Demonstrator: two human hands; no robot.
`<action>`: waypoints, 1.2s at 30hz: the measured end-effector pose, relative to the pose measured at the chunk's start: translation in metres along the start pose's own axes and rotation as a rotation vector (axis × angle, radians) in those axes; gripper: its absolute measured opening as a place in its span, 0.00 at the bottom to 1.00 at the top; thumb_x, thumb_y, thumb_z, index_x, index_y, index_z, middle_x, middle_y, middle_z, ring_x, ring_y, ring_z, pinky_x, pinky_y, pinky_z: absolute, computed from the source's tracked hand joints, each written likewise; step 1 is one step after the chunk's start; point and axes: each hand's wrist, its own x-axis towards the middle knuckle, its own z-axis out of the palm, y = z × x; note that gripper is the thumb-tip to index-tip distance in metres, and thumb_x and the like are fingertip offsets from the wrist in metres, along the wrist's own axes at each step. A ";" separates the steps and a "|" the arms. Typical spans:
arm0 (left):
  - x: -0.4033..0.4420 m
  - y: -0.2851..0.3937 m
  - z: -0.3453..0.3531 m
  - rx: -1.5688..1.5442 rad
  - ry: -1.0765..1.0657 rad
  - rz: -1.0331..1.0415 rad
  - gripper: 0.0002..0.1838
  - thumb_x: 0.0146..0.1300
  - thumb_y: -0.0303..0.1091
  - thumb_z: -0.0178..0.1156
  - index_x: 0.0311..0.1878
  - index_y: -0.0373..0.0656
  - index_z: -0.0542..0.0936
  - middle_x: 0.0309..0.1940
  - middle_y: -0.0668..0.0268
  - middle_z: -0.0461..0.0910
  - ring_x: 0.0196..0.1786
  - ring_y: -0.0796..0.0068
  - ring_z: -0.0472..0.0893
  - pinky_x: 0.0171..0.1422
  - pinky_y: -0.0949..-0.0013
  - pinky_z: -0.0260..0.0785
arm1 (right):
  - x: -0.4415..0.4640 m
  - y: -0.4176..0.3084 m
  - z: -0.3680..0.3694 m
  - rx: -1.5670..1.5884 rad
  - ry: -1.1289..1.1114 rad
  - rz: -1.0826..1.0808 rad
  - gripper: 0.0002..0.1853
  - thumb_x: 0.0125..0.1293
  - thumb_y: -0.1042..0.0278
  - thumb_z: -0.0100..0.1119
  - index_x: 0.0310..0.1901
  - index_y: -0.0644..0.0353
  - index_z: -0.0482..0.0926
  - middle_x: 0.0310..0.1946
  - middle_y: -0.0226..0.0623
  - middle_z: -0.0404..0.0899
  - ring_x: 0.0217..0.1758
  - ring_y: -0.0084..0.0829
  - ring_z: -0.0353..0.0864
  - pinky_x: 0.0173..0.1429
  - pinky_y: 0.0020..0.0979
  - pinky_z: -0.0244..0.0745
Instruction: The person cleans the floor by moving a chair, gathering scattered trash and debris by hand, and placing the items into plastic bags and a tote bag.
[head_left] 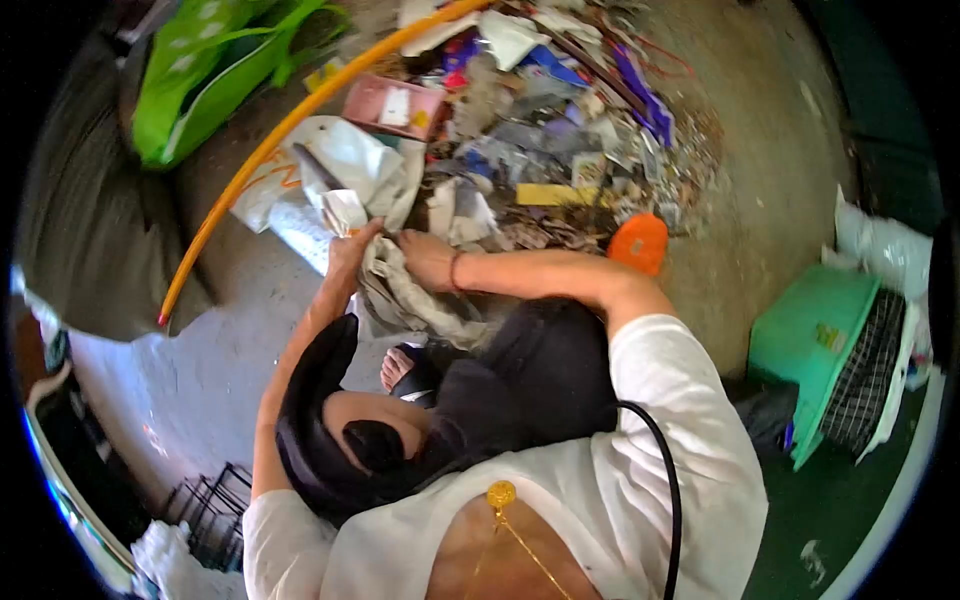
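A crumpled off-white sack [405, 300] hangs between both my hands, its lower part bunched toward my knees. My left hand [352, 248] is closed on its gathered upper edge. Just to the right, my right hand [430, 262] grips the same cloth, with its fingertips partly hidden in the folds. Beyond my left hand lie white plastic sheeting [365, 150] and a dark stick-like piece [316, 167]. Right behind my hands, a torn white paper piece [460, 212] rests at the edge of a heap of mixed litter [540, 130].
A yellow-orange pole [260, 160] slants across the upper left, near a green bag [200, 80]. The pink tray [395, 105] sits by the heap. An orange sandal-like piece [639, 244] lies near my right forearm. A green bin [815, 340] stands at right.
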 end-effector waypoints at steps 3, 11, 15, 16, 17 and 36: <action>0.073 -0.038 -0.003 0.373 0.084 0.140 0.33 0.38 0.48 0.66 0.37 0.23 0.73 0.33 0.52 0.77 0.34 0.64 0.77 0.36 0.66 0.68 | 0.002 0.008 0.000 -0.150 -0.038 -0.085 0.21 0.43 0.72 0.52 0.41 0.76 0.68 0.41 0.53 0.67 0.44 0.46 0.68 0.47 0.37 0.65; 0.053 -0.008 0.003 0.237 0.202 -0.029 0.24 0.36 0.36 0.65 0.34 0.26 0.74 0.29 0.56 0.76 0.29 0.66 0.77 0.32 0.67 0.70 | -0.075 0.086 -0.089 0.185 0.860 0.050 0.18 0.43 0.72 0.54 0.40 0.61 0.71 0.38 0.43 0.72 0.44 0.43 0.70 0.50 0.36 0.63; 0.069 -0.024 -0.005 0.129 0.085 -0.004 0.21 0.35 0.34 0.64 0.32 0.27 0.75 0.27 0.57 0.76 0.27 0.68 0.76 0.32 0.69 0.69 | -0.246 0.193 -0.089 -0.328 0.714 0.764 0.33 0.38 0.77 0.59 0.52 0.61 0.64 0.53 0.48 0.62 0.59 0.45 0.57 0.62 0.41 0.52; 0.067 -0.022 -0.004 0.126 0.098 -0.010 0.20 0.35 0.34 0.64 0.31 0.28 0.75 0.27 0.57 0.76 0.27 0.69 0.76 0.31 0.69 0.69 | -0.271 0.197 -0.082 -0.349 0.483 0.965 0.33 0.38 0.76 0.62 0.52 0.60 0.65 0.54 0.46 0.62 0.60 0.45 0.56 0.63 0.41 0.51; 0.061 -0.019 -0.001 0.123 0.112 -0.017 0.20 0.35 0.34 0.64 0.30 0.28 0.75 0.26 0.58 0.76 0.27 0.69 0.76 0.31 0.69 0.69 | -0.283 0.187 -0.081 -0.290 0.388 1.016 0.33 0.38 0.76 0.63 0.52 0.59 0.65 0.54 0.45 0.63 0.60 0.45 0.57 0.62 0.40 0.53; 0.038 -0.021 -0.004 0.158 0.064 -0.022 0.27 0.36 0.41 0.64 0.33 0.25 0.74 0.30 0.55 0.77 0.31 0.68 0.77 0.36 0.70 0.69 | -0.198 0.118 -0.073 -0.229 -0.412 0.203 0.29 0.31 0.79 0.65 0.43 0.61 0.70 0.58 0.54 0.52 0.43 0.50 0.72 0.42 0.41 0.71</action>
